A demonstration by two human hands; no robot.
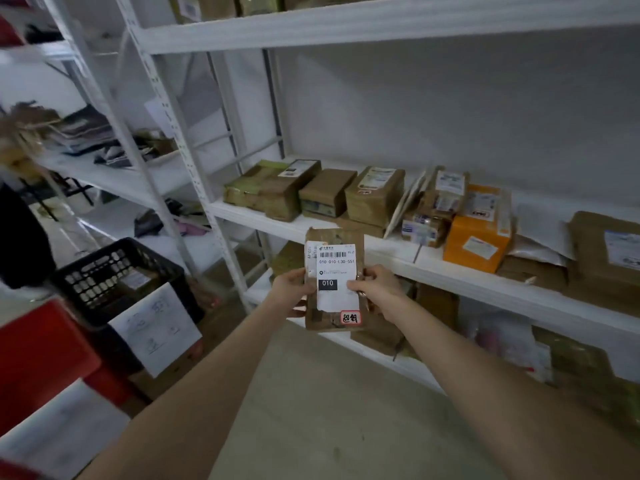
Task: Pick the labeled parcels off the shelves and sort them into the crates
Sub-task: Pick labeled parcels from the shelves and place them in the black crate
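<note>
Left hand [290, 289] and right hand [375, 288] pinch opposite edges of a brown parcel [334, 278], upright in front of the shelf [450, 268], label [336, 277] facing the camera, probably for reading. Black crate [114, 275] sits lower left, contents blurred.

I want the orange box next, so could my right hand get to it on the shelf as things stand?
Likely yes, once freed. The orange box sits at the front edge of the shelf with nothing before it. But the right hand pinches the parcel, so the left hand must hold it alone.
</note>
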